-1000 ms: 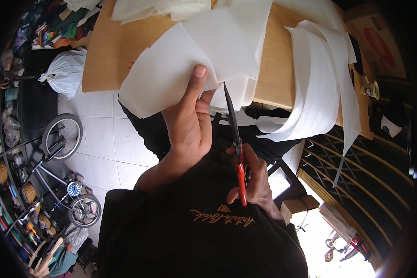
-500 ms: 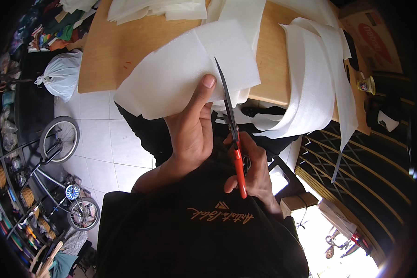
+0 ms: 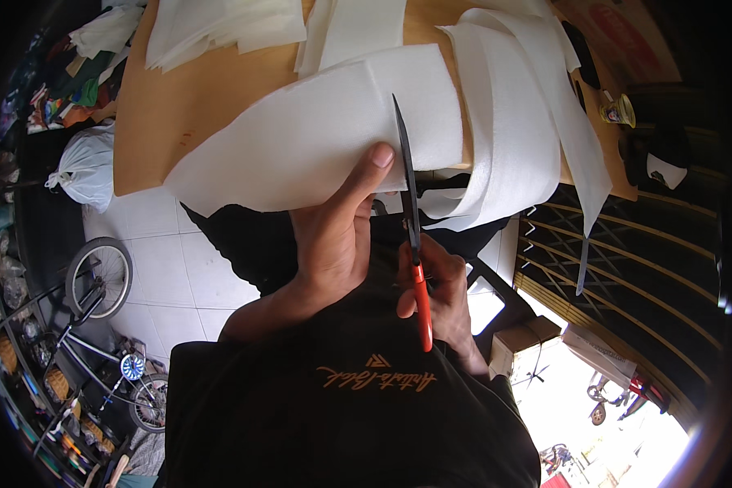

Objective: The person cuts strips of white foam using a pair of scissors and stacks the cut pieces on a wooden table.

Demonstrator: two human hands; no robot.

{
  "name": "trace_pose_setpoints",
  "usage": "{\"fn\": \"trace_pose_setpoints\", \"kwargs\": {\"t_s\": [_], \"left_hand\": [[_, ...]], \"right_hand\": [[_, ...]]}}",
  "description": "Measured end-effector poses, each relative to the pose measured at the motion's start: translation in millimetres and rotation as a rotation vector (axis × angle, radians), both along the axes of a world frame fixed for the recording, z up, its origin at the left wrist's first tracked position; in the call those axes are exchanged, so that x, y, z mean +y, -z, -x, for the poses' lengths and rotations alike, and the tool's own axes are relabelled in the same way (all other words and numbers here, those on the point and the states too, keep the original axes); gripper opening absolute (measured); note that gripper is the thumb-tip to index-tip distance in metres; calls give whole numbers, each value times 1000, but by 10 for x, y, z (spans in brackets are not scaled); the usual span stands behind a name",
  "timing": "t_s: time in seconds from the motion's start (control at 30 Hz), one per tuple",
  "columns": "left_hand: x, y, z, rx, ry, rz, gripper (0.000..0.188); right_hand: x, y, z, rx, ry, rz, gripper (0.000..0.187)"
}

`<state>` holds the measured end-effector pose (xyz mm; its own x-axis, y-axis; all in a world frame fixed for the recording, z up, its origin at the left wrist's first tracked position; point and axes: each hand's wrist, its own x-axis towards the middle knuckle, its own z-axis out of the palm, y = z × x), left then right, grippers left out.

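Pinching the white sheet (image 3: pixel 285 138) over the near edge of the table (image 3: pixel 159 122), the left hand (image 3: pixel 333 232) has its thumb (image 3: pixel 378 154) just beside the scissors (image 3: pixel 415 236) gripped in the right hand (image 3: pixel 449 289), so a slipping sheet or hasty snip could nick it!

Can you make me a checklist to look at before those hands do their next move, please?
1. Left grip holds the white sheet: ok, thumb on top.
2. Right grip holds the red-handled scissors: ok.
3. Thumb well away from the visible blade: not ok, looks very close.
4. Scissors open: cannot tell, only one blade shows clearly.
5. Sheet fully over the table: not ok, its near edge sticks past.
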<state>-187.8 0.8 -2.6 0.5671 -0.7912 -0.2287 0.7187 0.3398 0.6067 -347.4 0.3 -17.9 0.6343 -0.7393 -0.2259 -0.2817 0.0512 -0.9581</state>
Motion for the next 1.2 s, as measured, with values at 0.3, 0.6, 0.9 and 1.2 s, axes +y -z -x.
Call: {"fn": "trace_pose_setpoints", "kwargs": {"t_s": [0.3, 0.6, 0.9, 1.2], "left_hand": [[8, 84, 74, 0, 181, -9, 38], [-57, 26, 47, -41, 176, -23, 32], [-48, 36, 5, -11, 320, -31, 20], [-64, 115, 35, -58, 319, -99, 30]], "right_hand": [[39, -15, 167, 106, 100, 31, 39], [-13, 55, 219, 34, -14, -6, 85], [-57, 98, 163, -24, -33, -7, 98], [-6, 104, 80, 11, 101, -5, 24]]}}
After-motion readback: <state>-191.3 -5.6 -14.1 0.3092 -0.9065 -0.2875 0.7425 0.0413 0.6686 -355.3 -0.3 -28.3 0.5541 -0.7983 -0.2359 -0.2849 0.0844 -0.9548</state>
